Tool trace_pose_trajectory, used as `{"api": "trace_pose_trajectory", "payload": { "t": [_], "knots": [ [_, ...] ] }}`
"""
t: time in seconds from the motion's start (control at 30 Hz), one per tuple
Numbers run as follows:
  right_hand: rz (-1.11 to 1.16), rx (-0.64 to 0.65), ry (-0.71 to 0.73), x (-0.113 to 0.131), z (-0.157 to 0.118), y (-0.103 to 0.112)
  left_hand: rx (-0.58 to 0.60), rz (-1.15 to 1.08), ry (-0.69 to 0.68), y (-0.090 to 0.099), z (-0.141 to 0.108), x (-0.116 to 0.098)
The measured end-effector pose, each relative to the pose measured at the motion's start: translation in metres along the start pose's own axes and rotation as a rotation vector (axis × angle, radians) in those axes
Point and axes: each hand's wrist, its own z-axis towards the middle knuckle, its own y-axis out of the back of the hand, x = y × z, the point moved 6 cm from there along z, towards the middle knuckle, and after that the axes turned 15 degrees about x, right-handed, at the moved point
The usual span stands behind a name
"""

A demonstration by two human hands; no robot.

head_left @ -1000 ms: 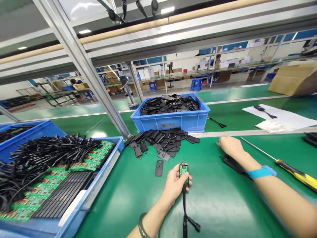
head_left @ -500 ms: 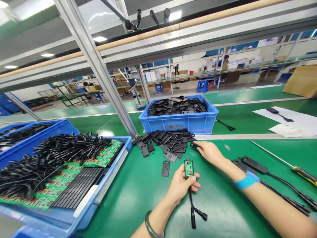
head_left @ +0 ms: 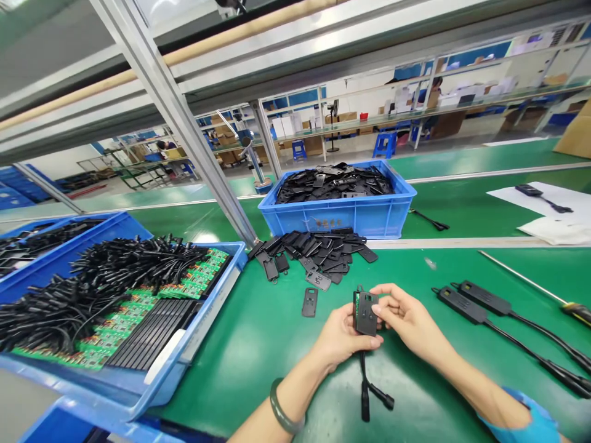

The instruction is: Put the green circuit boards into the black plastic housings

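Note:
My left hand [head_left: 336, 339] is closed around a black plastic case with a green circuit board [head_left: 357, 306] in it, its forked black cable [head_left: 364, 378] hanging toward me. Pinched in the fingers of my right hand [head_left: 409, 317] is a black cover plate [head_left: 368, 315]. The plate lies over most of the board, slightly off to the right, so a green strip shows at the left edge. Whether it is seated cannot be seen. One loose cover [head_left: 309, 302] rests on the bench left of my hands, in front of a pile of similar black covers [head_left: 330, 252].
Behind the pile stands a blue bin [head_left: 337, 218] heaped with black plastic parts. At left, a blue tray [head_left: 215, 314] holds cabled circuit boards. On the right lie two closed black units [head_left: 462, 304] with cables and a screwdriver [head_left: 521, 277]. A metal post [head_left: 184, 135] rises behind the tray.
My right hand has come back from the pile with a cover plate and laid it over the circuit board, which was exposed before. My left hand keeps its hold. The view has shifted slightly.

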Motion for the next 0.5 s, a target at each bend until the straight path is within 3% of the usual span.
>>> {"api": "trace_pose_trajectory", "payload": {
  "t": [0.27,0.43,0.5],
  "knots": [
    [0.022,-0.045,-0.062,-0.011,-0.002,0.003,0.01,0.179,0.041,-0.002,0.001,0.003],
    [0.103,0.078,-0.095,-0.011,0.002,-0.005,0.026,0.312,0.017,-0.007,-0.002,-0.001],
    [0.116,0.064,-0.078,-0.012,0.003,-0.005,0.017,0.291,0.037,-0.007,-0.002,0.003]
  ]
}}
